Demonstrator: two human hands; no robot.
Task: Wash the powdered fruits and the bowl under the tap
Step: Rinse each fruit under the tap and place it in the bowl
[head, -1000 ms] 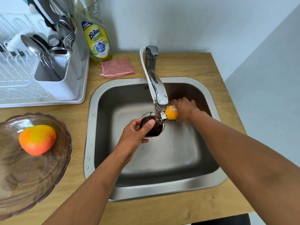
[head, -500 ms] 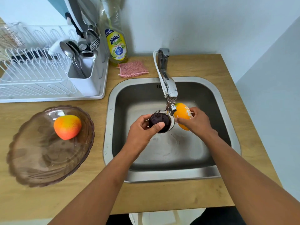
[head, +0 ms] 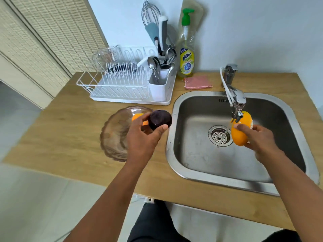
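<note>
Over the bowl [head: 111,137] now, left hand [head: 141,137] gripping dark fruit [head: 160,119] swung from tap [head: 236,100], right hand [head: 258,138] clutching orange fruit [head: 240,135], bowl's fruit half hidden

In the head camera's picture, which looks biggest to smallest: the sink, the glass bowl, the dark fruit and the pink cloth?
1. Sink
2. Glass bowl
3. Pink cloth and dark fruit: look alike in size, and the fruit is held nearer the camera, so unranked.

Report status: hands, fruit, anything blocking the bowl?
Left hand grips dark fruit above bowl. Right hand holds orange fruit at the running tap. One fruit in the bowl; nothing blocking.
</note>
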